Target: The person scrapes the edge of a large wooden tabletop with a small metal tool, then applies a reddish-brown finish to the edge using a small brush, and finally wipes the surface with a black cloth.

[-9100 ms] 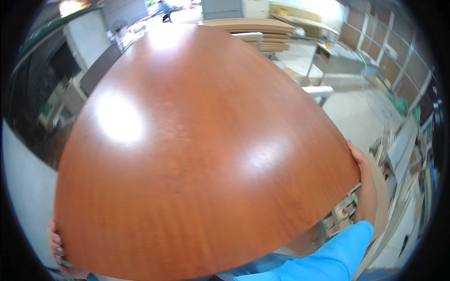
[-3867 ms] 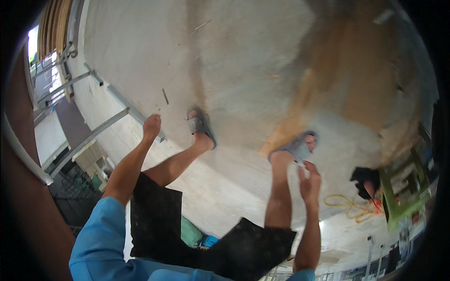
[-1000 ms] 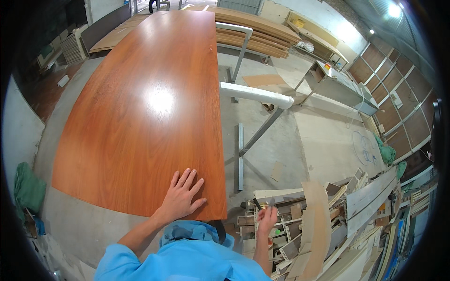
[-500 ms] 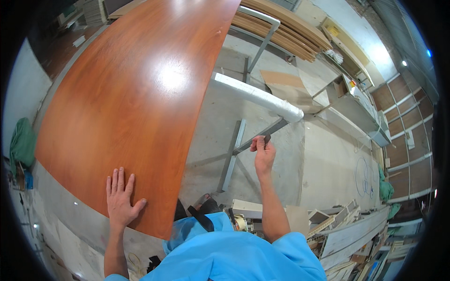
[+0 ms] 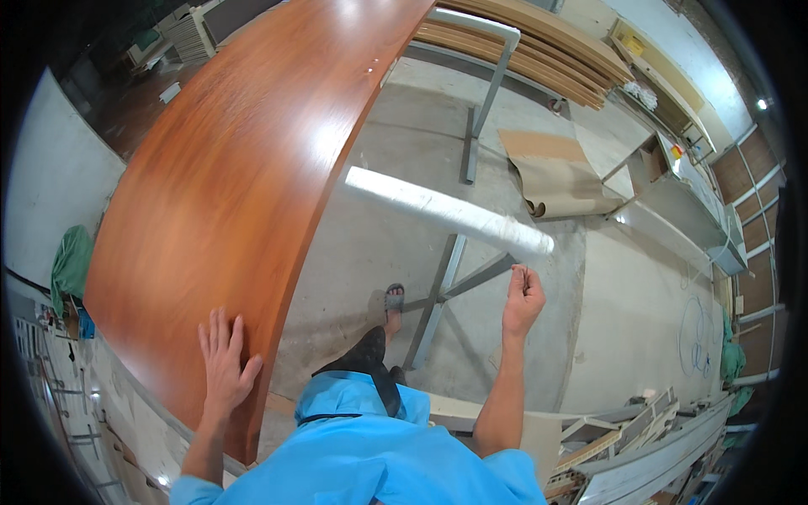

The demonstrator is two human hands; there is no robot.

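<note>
A long, glossy reddish-brown wood panel (image 5: 210, 194) stretches from near me to the far edge of the view. My left hand (image 5: 225, 366) lies on its near end, fingers spread and thumb toward the right long edge. To the right, over the floor, my right hand (image 5: 525, 305) is raised clear of the panel, thumb and fingers pinched together. The small dark flat piece seen in that hand earlier is now mostly hidden by the fingers. Just beyond this hand is the wrapped bar (image 5: 450, 210) of a metal stand, its left end close to the panel.
The stand's grey metal foot (image 5: 439, 313) spreads over the concrete floor near my sandalled foot (image 5: 394, 300). A second stand (image 5: 495, 80) and stacked boards (image 5: 522, 55) are at the far side. Brown sheet material (image 5: 551, 172) lies on the floor; scrap panels (image 5: 648, 442) pile up at lower right.
My view has shifted, and I now stand with a foot forward beside the panel. My left hand is nearer the panel's right edge. My right hand has moved rightward, still pinched.
</note>
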